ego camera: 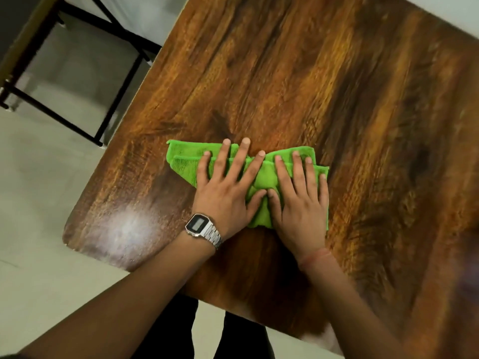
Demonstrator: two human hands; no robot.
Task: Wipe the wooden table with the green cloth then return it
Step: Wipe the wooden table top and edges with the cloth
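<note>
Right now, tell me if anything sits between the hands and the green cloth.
Nothing visible does: the left hand and right hand both press flat on the green cloth, which lies on the wooden table.

Soft indoor light falls evenly, fairly bright. A pale patch of glare sits on the worktop (324,81) near its corner at eight o'clock, washing out the grain. Faint shadows lie under the arms at six o'clock. The wood grain smears with motion blur, worst toward three and five o'clock. Wide-angle distortion bends the worktop's edges. The green cloth (185,164) looks vivid and fairly sharp.
</note>
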